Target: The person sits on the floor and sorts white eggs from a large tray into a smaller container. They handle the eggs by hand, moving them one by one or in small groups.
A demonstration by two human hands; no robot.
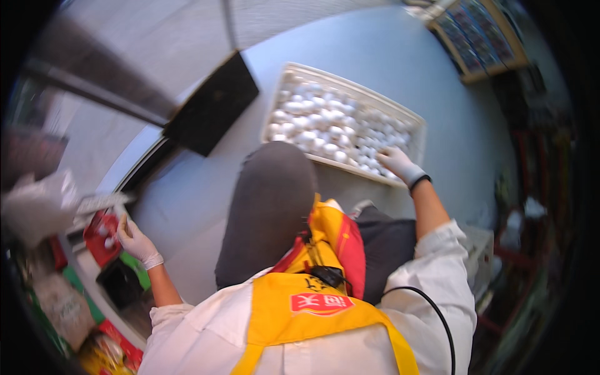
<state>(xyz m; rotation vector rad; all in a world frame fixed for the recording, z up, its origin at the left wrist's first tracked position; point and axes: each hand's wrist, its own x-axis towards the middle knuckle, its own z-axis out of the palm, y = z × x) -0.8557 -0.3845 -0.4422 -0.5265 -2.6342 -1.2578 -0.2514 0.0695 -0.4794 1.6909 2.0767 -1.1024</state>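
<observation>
A shallow off-white plastic crate (pixel 354 83) full of white button mushrooms (pixel 311 117) stands on the floor before my knees. At its near right end, my right hand (pixel 398 164), in a thin white glove, reaches over the smaller mushrooms; whether its bent fingers hold one is hidden by blur. Out to the left, my left hand (pixel 138 241), also gloved, is at the edge of a red container (pixel 98 246) with a few white, round things in it. Its fingers are partly bent, and what they touch cannot be made out.
A black panel (pixel 213 105) stands left of the crate, beside a metal post. A wood-framed box (pixel 478 37) of packed goods is at the upper right. Packaged goods (pixel 110 349) lie lower left, shelving runs along the right, and a grey crate (pixel 476 255) stands by my right elbow.
</observation>
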